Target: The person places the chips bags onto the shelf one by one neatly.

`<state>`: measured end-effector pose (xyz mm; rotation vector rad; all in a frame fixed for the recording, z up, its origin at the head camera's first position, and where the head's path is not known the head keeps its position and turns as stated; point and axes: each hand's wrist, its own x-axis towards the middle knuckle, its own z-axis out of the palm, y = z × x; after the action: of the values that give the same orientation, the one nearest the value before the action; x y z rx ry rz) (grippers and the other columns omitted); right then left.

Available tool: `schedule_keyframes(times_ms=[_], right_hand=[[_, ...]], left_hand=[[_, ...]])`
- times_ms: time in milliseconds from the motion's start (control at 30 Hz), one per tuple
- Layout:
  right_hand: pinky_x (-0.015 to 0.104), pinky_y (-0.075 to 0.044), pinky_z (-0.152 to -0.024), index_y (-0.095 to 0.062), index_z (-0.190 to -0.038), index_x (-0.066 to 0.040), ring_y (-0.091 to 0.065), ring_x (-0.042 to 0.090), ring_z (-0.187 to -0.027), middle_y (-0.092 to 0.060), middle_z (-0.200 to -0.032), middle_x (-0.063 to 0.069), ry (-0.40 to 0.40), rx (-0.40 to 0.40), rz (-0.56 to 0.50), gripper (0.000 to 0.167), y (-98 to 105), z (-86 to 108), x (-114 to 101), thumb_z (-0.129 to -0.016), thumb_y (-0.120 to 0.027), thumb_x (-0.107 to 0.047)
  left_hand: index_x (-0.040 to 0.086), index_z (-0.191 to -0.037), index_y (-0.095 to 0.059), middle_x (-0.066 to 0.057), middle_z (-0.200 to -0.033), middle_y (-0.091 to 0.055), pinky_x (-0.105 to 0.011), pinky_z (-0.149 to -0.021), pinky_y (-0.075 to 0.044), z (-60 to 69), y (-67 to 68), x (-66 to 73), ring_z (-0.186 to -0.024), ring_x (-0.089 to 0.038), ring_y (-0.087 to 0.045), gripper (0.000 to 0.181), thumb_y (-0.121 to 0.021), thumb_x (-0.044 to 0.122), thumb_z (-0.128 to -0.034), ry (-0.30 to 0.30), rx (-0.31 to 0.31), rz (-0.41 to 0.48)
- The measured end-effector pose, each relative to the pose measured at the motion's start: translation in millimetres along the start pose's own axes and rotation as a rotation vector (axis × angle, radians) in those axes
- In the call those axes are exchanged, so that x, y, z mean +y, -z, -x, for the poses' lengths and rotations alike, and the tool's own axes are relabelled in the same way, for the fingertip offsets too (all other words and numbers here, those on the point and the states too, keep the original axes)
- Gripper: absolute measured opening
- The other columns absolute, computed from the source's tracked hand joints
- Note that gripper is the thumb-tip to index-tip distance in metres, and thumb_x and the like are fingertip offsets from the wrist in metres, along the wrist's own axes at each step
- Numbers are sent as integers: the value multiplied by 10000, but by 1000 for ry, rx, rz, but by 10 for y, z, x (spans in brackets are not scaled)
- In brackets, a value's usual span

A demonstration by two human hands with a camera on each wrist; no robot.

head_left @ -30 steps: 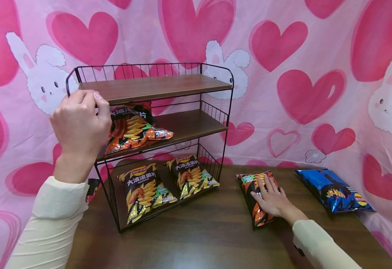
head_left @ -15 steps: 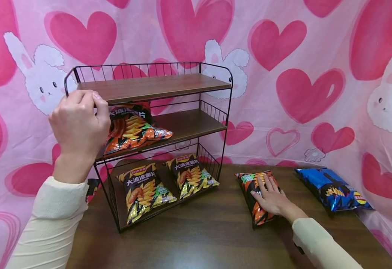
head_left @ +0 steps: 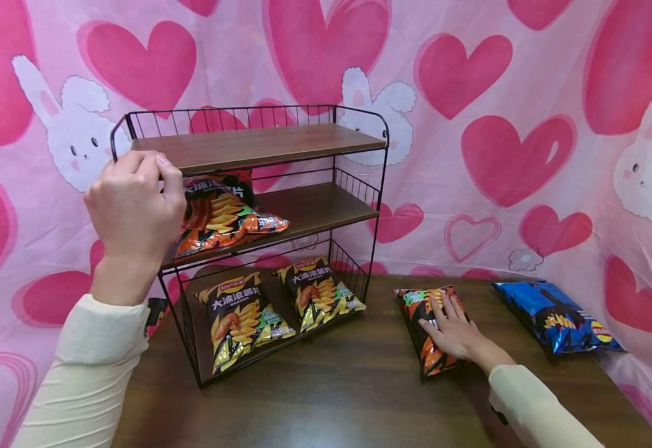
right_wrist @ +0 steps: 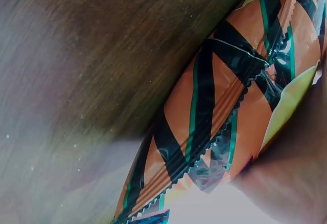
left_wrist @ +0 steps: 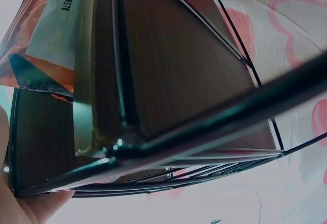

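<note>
With its fingers curled, my left hand grips the front left post of a black wire-and-wood shelf rack; in the left wrist view part of this hand shows at the lower left, by the black frame. My right hand rests with spread fingers on an orange and black chip bag that lies on the table right of the rack. The right wrist view shows the end of that bag from close by, with its crimped seam.
Orange chip bags lie on the middle shelf, partly behind my left hand. Two yellow and black chip bags lie on the bottom shelf. A blue chip bag lies at the table's right edge. A pink heart-print cloth hangs behind.
</note>
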<state>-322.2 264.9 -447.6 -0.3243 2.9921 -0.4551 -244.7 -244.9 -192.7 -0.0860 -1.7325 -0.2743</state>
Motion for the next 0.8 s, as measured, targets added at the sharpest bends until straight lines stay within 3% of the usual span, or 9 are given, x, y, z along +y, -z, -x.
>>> schedule_keyframes(times_ms=[367,500,800], right_hand=[[870,75,-998,-207,-1614,-13,122,587,-1483,32,-1663,307,3,39,-62,871,141,52,-111,-1025,-405,-624],[871,100,-983,-114,-1606,43,162,658,-1432,102,-1631,360,-86,23,-89,941,244,39,-239,-1019,-387,-640],[899,12,-972,51,-1559,125,134,772,-1342,145,-1553,461,-282,-67,-137,1008,285,-37,-448,-1019,-406,-592]], left_hand=[[-97,-962,-735,-255,-935,-706,-683,-659,-446,-4,4,4,-822,-535,-627,518,-402,293,-1040,-1,-12,-13],[-98,-969,-736,-256,-940,-707,-677,-654,-449,-4,9,0,-817,-532,-625,521,-402,296,-1043,-3,-20,-13],[-98,-971,-740,-256,-951,-714,-680,-663,-457,-6,3,-3,-823,-531,-631,518,-408,294,-1040,-3,-15,-12]])
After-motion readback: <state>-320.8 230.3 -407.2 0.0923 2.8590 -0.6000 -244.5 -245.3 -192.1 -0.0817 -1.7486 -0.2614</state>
